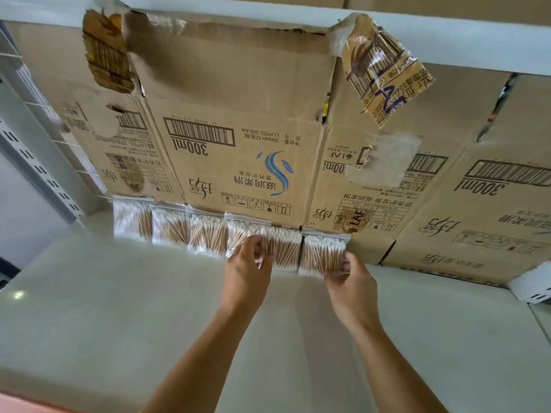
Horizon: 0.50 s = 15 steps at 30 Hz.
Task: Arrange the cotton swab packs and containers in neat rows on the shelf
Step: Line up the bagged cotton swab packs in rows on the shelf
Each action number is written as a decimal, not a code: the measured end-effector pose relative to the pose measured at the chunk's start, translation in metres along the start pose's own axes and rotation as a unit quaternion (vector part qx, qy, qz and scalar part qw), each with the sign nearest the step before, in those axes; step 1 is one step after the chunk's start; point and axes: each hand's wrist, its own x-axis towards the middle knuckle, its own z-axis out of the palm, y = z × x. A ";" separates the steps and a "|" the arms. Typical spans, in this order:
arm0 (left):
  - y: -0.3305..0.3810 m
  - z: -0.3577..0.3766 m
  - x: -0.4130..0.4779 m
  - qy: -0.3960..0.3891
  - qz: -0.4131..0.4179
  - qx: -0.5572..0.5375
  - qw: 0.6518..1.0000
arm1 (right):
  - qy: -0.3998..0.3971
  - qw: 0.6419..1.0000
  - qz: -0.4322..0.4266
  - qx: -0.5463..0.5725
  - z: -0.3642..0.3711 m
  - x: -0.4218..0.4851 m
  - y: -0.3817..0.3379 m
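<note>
Several clear packs of wooden cotton swabs stand in a row on the white shelf (pixel 119 293), leaning against flattened cardboard. My left hand (pixel 246 263) grips the lower edge of the fifth pack (pixel 283 245), and its fingers also overlap the fourth pack (pixel 238 234). My right hand (pixel 351 278) pinches the lower right corner of the rightmost pack (pixel 322 251). The three packs at the left (pixel 170 225) stand untouched.
Flattened brown cartons (pixel 238 129) line the back of the shelf, with torn tape flaps hanging from the upper shelf edge (pixel 447 43). A white upright with slots (pixel 38 168) bounds the left side. A white bracket (pixel 530 287) sits at the right.
</note>
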 end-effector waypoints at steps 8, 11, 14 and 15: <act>0.000 0.002 0.003 -0.015 -0.014 0.025 0.999 | 0.017 1.000 -0.017 0.003 0.000 0.000 0.001; 0.001 0.004 0.003 -0.008 -0.004 0.048 0.999 | 0.018 1.000 -0.020 0.009 -0.001 -0.001 0.002; 0.002 0.004 0.004 -0.011 -0.014 0.058 0.998 | 0.010 1.000 -0.022 0.009 -0.003 -0.002 0.002; 0.002 0.004 0.004 -0.014 -0.023 0.057 0.998 | 0.009 1.000 -0.022 0.009 -0.003 -0.002 0.002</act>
